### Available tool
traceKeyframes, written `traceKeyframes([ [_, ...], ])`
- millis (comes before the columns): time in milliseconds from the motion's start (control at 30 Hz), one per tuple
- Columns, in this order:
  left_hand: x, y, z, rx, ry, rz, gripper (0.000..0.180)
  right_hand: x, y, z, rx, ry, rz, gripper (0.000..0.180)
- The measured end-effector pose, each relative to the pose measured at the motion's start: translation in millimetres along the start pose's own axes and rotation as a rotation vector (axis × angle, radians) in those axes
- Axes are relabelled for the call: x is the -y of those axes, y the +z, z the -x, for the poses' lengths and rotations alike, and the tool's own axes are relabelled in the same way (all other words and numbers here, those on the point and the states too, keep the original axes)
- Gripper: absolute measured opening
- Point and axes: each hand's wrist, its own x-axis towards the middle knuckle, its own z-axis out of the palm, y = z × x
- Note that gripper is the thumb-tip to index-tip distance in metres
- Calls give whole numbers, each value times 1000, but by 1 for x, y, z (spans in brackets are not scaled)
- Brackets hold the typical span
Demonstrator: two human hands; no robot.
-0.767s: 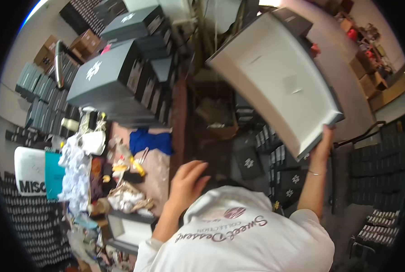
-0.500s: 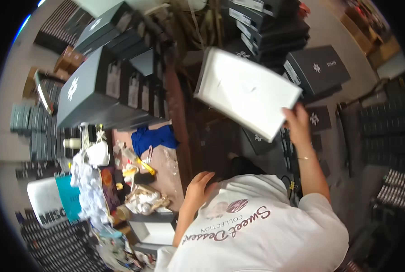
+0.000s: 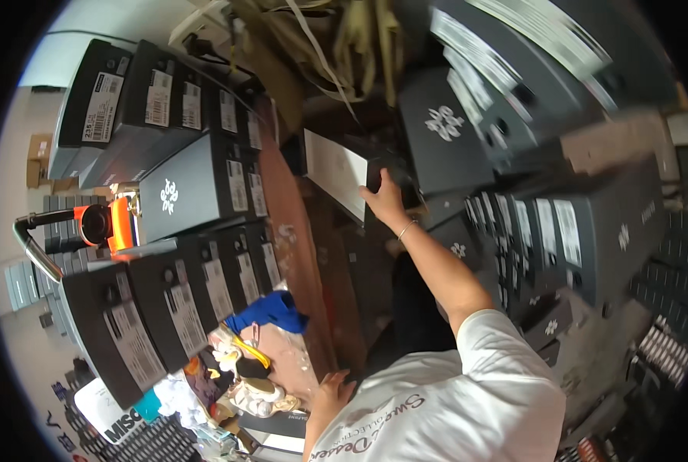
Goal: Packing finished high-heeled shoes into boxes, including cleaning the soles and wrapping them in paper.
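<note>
My right hand (image 3: 384, 199) is stretched forward and grips the near edge of a flat white box (image 3: 335, 174). The box stands tilted in a gap between stacks of dark grey boxes (image 3: 444, 131), and its far part is hidden in shadow. A thin bracelet shows on that wrist. My left hand (image 3: 333, 386) rests low on the edge of the brown table (image 3: 296, 239), fingers spread, holding nothing. It is next to a pile of small items.
Dark boxes with white labels (image 3: 205, 285) are stacked along the table's left side. An orange tool with a metal handle (image 3: 105, 225) lies on them. A blue cloth (image 3: 271, 310), crumpled paper and small clutter (image 3: 244, 377) lie by my left hand. More dark boxes (image 3: 583, 231) are piled at the right.
The white box has gone from raised high on my right down and forward into the gap between the dark stacks. My left hand has stayed by the table edge.
</note>
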Motion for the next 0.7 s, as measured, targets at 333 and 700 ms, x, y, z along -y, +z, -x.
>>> traceKeyframes([
  [333,-12,-25,-61,-186,-207,165,32,48,41,-195,168,-422,155,52],
  [700,12,-1,-73,-328,-215,139,31,-36,234,-207,635,-323,-98,44],
])
